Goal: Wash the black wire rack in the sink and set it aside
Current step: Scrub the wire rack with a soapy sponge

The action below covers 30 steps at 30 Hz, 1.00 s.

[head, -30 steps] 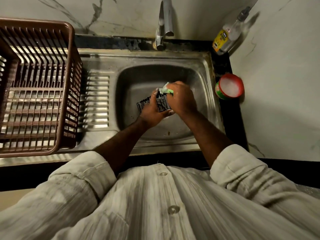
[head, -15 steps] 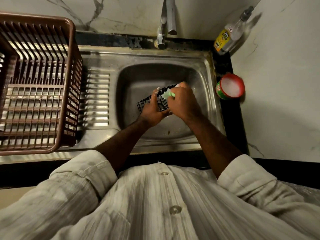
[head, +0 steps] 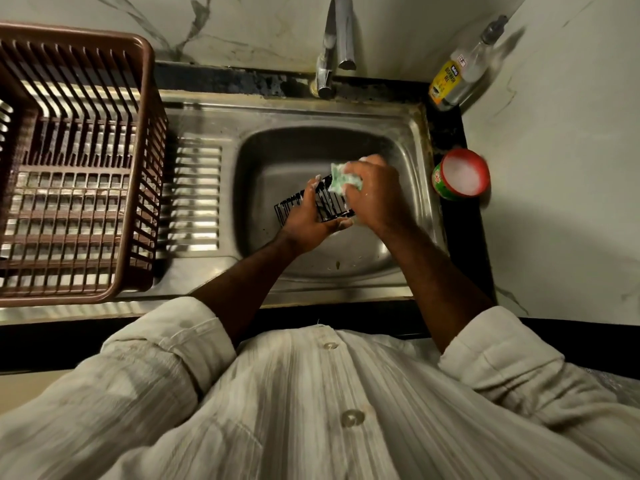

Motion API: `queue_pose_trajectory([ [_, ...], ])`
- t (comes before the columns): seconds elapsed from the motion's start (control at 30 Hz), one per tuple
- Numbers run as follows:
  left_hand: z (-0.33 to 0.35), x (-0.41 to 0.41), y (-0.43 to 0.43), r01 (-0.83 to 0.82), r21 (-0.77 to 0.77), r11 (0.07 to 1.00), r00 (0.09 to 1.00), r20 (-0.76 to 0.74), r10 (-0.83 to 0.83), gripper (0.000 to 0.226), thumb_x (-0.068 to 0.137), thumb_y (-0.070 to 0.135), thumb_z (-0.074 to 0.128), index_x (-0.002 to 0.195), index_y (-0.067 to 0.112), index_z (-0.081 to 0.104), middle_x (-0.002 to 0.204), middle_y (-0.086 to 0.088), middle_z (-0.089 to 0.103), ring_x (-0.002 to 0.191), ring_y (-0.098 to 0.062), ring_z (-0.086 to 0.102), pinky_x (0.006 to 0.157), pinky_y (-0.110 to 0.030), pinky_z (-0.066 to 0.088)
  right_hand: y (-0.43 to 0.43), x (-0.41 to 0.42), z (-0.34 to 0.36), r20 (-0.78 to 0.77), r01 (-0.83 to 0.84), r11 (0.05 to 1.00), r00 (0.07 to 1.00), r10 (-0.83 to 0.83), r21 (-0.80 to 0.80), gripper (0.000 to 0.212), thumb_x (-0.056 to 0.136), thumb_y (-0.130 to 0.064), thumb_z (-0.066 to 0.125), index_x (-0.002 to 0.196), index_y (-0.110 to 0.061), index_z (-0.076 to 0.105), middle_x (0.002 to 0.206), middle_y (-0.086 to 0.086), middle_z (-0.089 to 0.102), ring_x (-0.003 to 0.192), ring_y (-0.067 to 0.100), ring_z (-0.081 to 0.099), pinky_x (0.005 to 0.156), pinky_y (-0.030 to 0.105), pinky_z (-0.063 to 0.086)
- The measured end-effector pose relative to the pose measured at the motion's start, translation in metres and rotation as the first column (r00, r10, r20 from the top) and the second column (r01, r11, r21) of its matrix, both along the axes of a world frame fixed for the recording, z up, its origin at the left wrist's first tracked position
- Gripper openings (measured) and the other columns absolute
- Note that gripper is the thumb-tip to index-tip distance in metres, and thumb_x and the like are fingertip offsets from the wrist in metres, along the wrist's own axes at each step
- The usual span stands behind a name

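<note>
A small black wire rack (head: pixel 330 204) hangs over the steel sink basin (head: pixel 277 161), soapy in places. My left hand (head: pixel 306 221) grips it from below and the left, fingers curled round its edge. My right hand (head: pixel 375 195) holds a green scrub pad (head: pixel 343 181) and presses it on the rack's upper right part. Both hands carry white foam. The rack's right end is hidden behind my right hand.
A brown plastic dish basket (head: pixel 74 168) stands on the ribbed drainboard (head: pixel 195 199) at the left. The tap (head: pixel 337 39) reaches over the basin's back edge. A dishwash gel bottle (head: pixel 457 72) and a round red tub of soap (head: pixel 462 173) sit on the right ledge.
My right hand has slid the scrub pad back up along the rack after a stroke downward. My left hand keeps the rack at the same spot.
</note>
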<state>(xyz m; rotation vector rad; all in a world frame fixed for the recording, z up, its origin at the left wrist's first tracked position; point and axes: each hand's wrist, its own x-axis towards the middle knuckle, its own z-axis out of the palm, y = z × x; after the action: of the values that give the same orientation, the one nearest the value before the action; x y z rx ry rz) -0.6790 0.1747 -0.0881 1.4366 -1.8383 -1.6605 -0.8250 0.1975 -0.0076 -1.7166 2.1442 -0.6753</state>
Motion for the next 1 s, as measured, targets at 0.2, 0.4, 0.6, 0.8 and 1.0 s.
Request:
queue_pose_trajectory([
  [0.2, 0.003, 0.0, -0.001, 0.012, 0.018, 1.0, 1.0, -0.011, -0.012, 0.118, 0.064, 0.063, 0.084, 0.153, 0.041, 0.01, 0.136, -0.001, 0.062, 0.115, -0.018, 0.064, 0.102, -0.041, 0.052, -0.012, 0.009, -0.004, -0.068, -0.028, 0.999, 0.997, 0.031, 0.044, 0.033, 0.091, -0.006, 0.061, 0.122, -0.006, 0.068, 0.121, 0.014, 0.063, 0.11, 0.026, 0.061, 0.093, 0.035, 0.053],
  [0.4, 0.002, 0.003, -0.003, 0.033, -0.045, 0.998, 0.999, -0.006, -0.033, 0.112, 0.079, 0.032, 0.085, 0.159, 0.029, 0.006, 0.134, -0.01, 0.063, 0.11, -0.026, 0.066, 0.099, -0.042, 0.053, 0.007, 0.015, -0.011, -0.184, -0.048, 0.982, 0.98, 0.082, 0.181, 0.022, 0.086, -0.008, 0.067, 0.106, -0.01, 0.076, 0.109, 0.008, 0.067, 0.096, 0.021, 0.065, 0.079, 0.033, 0.057],
  [0.6, -0.004, 0.002, -0.001, 0.034, -0.055, 0.998, 0.999, -0.035, -0.036, 0.11, 0.072, 0.051, 0.084, 0.155, 0.038, 0.013, 0.139, -0.001, 0.06, 0.116, -0.017, 0.064, 0.104, -0.044, 0.051, 0.007, -0.002, 0.006, -0.003, 0.015, 0.957, 1.0, -0.015, 0.288, 0.015, 0.081, -0.015, 0.075, 0.096, -0.012, 0.077, 0.093, 0.002, 0.076, 0.077, 0.012, 0.069, 0.066, 0.026, 0.059],
  [0.8, -0.018, 0.006, -0.007, -0.033, 0.067, 0.997, 0.992, -0.119, 0.041, 0.12, 0.054, 0.072, 0.086, 0.15, 0.049, 0.017, 0.137, 0.003, 0.059, 0.115, -0.018, 0.066, 0.094, -0.049, 0.057, -0.002, -0.027, 0.011, 0.016, 0.191, 0.979, 0.981, -0.193, 0.073, 0.033, 0.085, -0.01, 0.068, 0.118, -0.014, 0.072, 0.111, 0.004, 0.074, 0.092, 0.012, 0.068, 0.074, 0.018, 0.052],
  [1.0, -0.014, 0.008, -0.006, -0.03, 0.047, 0.998, 0.989, -0.141, 0.037, 0.114, 0.061, 0.066, 0.085, 0.151, 0.041, 0.02, 0.134, 0.008, 0.061, 0.118, -0.012, 0.064, 0.101, -0.046, 0.054, 0.009, -0.015, -0.022, 0.024, 0.048, 0.998, 0.999, -0.049, 0.038, 0.035, 0.09, -0.009, 0.066, 0.125, -0.009, 0.068, 0.117, 0.012, 0.07, 0.102, 0.018, 0.068, 0.076, 0.003, 0.045],
])
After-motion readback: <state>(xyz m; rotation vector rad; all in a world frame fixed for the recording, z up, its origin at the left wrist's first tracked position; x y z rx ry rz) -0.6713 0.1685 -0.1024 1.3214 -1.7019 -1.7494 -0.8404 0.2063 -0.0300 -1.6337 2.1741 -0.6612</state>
